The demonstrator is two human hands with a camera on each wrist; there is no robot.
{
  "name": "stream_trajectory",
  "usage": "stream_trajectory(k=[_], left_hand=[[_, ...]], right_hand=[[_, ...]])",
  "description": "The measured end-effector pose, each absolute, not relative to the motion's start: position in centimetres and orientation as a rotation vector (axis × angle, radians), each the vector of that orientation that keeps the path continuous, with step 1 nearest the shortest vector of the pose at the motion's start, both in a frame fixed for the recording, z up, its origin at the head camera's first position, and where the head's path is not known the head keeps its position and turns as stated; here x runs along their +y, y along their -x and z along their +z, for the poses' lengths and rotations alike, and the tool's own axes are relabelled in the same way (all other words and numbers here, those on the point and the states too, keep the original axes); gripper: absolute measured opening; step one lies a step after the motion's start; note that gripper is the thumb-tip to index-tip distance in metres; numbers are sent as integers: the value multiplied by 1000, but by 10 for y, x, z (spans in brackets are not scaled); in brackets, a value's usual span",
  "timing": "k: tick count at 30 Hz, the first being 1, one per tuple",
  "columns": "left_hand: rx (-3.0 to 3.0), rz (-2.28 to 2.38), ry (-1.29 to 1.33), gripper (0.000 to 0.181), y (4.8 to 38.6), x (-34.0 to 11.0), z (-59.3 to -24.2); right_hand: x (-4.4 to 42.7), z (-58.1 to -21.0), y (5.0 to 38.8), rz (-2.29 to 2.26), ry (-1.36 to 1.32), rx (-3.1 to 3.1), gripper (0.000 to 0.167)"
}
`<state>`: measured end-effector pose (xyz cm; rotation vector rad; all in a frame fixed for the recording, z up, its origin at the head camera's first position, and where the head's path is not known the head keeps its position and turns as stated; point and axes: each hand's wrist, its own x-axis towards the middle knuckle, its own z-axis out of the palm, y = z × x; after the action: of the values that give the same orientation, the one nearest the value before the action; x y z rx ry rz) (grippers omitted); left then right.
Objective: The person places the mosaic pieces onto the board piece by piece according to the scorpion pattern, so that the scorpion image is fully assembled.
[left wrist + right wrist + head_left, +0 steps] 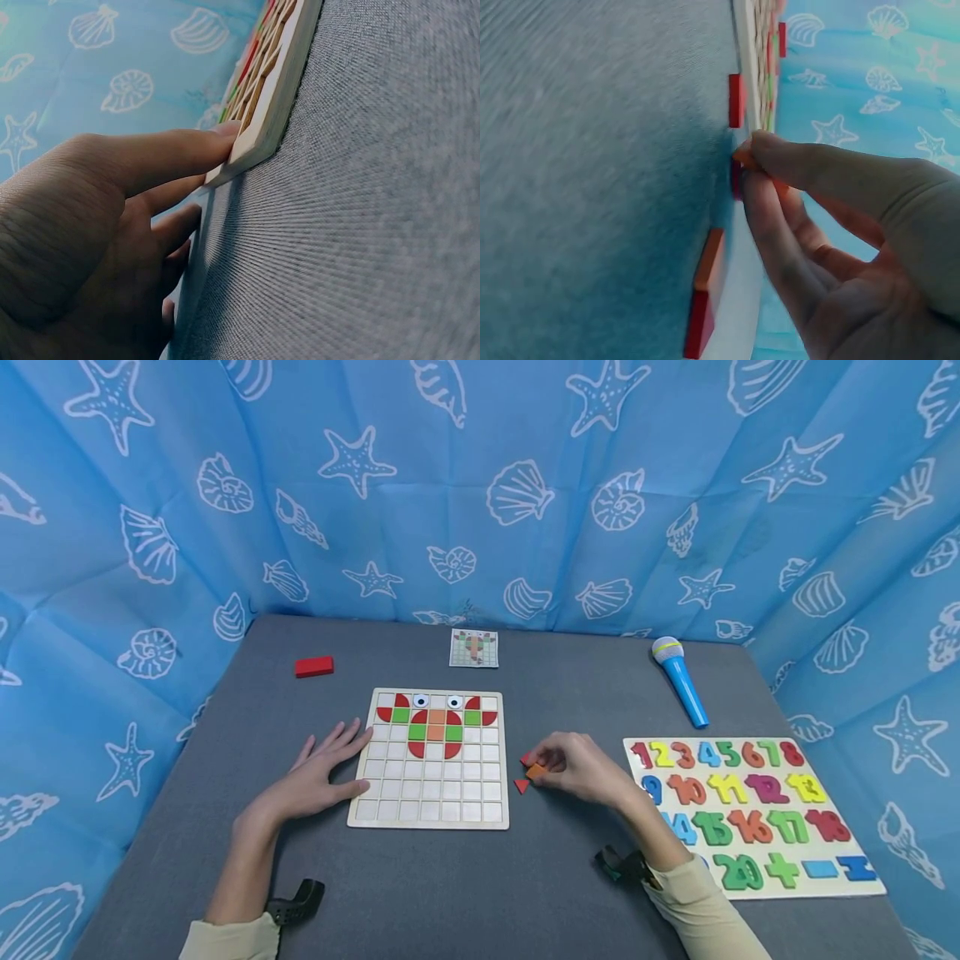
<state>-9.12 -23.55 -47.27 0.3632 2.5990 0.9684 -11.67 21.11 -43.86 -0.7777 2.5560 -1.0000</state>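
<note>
The wooden grid board (431, 789) lies flat on the table, with red quarter-round, green and orange square pieces and two eye pieces in its upper cells. My left hand (318, 777) rests at the board's left side, fingers spread, thumb (176, 154) touching the rim. Beside the right edge, my right hand (585, 768) pinches an orange piece (744, 156) between thumb and fingertips. A red triangle (521, 786) lies just below those fingertips, and another red piece (526, 759) is partly covered by them. In the right wrist view, an orange piece (709, 259) and a red piece (698, 324) lie below the hand.
Behind the board sits a small pattern card (474, 648). A red block (314, 667) lies at the back left. A blue toy microphone (682, 685) is at the back right, above a number puzzle board (757, 760). A blue shell-print curtain (480, 493) surrounds the table.
</note>
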Motion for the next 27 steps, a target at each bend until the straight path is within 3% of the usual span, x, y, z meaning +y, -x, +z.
stream_trajectory(k=[8,17,27], left_hand=[[2590,977,-365,89,92,-236,-473],[2595,965,-365,90,92,-236,-473],[2599,1001,-357,91,90,-236,-474]], right_hand=[[196,-431,116,-1168,802,2472,29],[149,-432,122,-1182,736,2497,27],[94,-443,138,-1106,850,2544,26]])
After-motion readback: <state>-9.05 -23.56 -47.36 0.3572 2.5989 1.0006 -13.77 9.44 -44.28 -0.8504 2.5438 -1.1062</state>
